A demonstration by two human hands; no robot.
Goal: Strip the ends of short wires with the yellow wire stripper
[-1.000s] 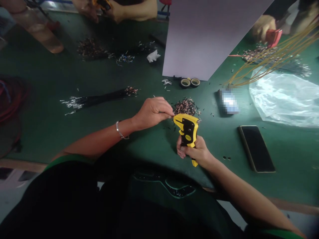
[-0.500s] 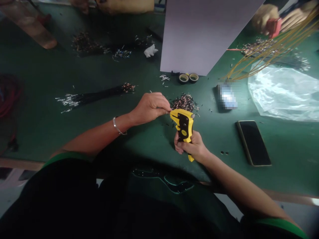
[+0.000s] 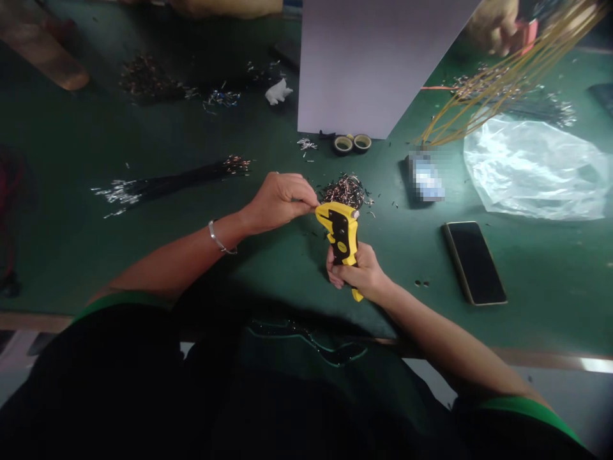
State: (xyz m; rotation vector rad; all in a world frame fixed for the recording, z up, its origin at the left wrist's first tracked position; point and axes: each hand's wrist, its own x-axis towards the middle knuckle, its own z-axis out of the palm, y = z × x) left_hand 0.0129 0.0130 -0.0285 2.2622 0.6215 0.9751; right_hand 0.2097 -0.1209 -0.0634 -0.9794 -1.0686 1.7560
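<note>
Right hand (image 3: 363,268) wrapped round the handle of a yellow-black wire stripper (image 3: 341,237), over the tabletop (image 3: 412,326), off the middle of its near edge. Left hand (image 3: 278,203) pinched narrow at the tool's nose; from here I can't tell what's between the fingertips. Heap of clippings (image 3: 347,190) just beyond the tool, farther from the near edge. Black wire bundle (image 3: 177,183) off to the left, phone (image 3: 476,263) right, nearer that edge.
</note>
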